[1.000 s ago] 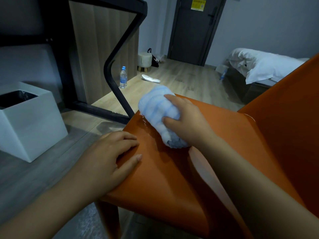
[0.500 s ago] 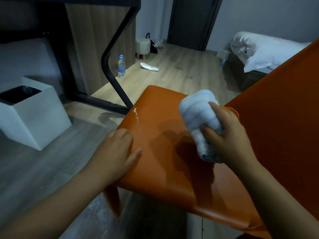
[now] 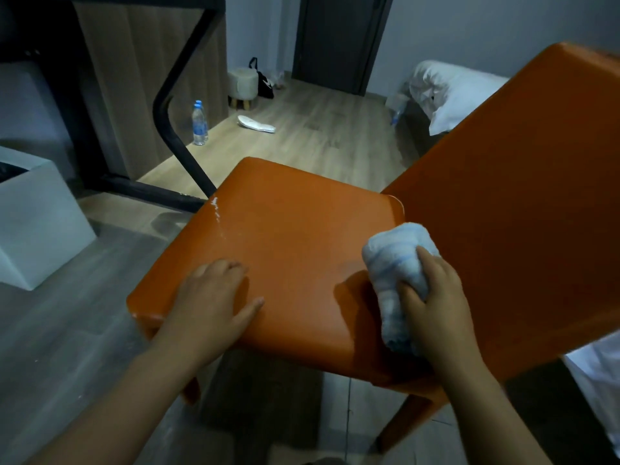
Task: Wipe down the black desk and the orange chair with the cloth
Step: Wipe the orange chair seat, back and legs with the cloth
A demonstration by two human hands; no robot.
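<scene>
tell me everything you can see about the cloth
The cloth is white with faint pale blue stripes and looks soft, like towelling. It is bunched into a thick, elongated wad rather than spread flat, and its near end looks greyer. The right hand grips it around the middle, fingers curled over it, with both ends sticking out. It sits on the seat of the orange chair, at the seat's right side close to where the seat meets the backrest. Nothing else touches it.

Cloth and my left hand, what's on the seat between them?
Nothing: in the head view, only bare orange seat lies between the left hand and the cloth.
</scene>
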